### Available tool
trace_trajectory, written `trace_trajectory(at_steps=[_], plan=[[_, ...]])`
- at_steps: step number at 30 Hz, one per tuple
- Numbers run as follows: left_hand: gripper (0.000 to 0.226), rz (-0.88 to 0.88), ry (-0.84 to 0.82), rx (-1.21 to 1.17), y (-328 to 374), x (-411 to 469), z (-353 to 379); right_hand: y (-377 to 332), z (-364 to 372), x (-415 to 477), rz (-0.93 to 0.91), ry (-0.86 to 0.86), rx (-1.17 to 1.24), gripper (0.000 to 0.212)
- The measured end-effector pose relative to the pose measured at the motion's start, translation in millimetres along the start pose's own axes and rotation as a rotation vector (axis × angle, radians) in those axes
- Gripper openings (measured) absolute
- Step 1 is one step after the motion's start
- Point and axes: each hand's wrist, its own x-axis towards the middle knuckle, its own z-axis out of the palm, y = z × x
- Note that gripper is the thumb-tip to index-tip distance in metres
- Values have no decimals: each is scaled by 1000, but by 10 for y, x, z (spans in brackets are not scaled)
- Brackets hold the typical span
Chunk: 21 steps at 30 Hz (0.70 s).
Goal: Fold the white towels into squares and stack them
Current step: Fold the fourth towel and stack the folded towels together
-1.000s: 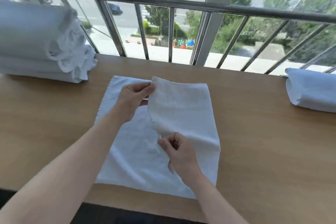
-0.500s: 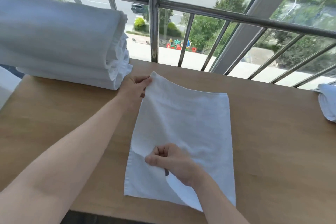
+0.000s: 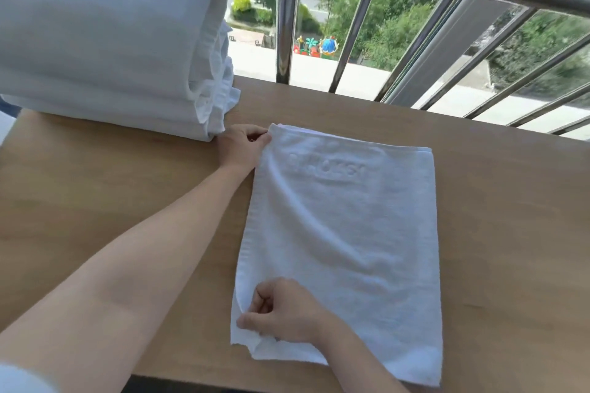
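Note:
A white towel (image 3: 348, 233) lies folded in half on the wooden table (image 3: 95, 201), forming a tall rectangle with raised lettering near its far edge. My left hand (image 3: 241, 145) pinches the towel's far left corner. My right hand (image 3: 284, 311) pinches the near left corner, fingers curled on the cloth. Both layers line up along the left edge.
A tall pile of white towels (image 3: 111, 41) fills the table's far left, touching distance from my left hand. A metal railing (image 3: 287, 16) runs behind the table's far edge. The table's near edge lies just below the towel.
The towel's right half has been carried over to the left and laid on the other half. Both hands moved left with the corners. The view shifted left, so the right-hand towel is out of sight.

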Motion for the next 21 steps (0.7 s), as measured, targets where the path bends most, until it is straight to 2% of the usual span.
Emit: trace_trajectory(at_steps=[4, 8, 11, 13, 16, 17, 19, 21], plan=[[11, 16, 12, 77, 21, 38, 7, -20, 70, 40, -49, 36, -139, 32], [12, 19, 6, 119, 50, 52, 13, -57, 44, 43, -37, 27, -124, 40], [16, 3, 3, 89, 42, -38, -1, -64, -23, 6, -34, 50, -51, 31], [18, -15, -12, 72, 21, -182, -36, -51, -108, 13, -83, 219, -3, 21], [17, -61, -41, 48, -52, -503, -131, 8, -352, 40, -177, 598, 22, 7], [16, -84, -46, 31, -79, -633, -170, 30, -454, 34, -223, 705, -50, 12], [18, -115, -64, 3, -131, -919, -235, 107, -657, 32, -327, 859, -373, 23], [25, -126, -89, 27, -184, -1215, -276, 195, -807, 32, -361, 838, -644, 32]])
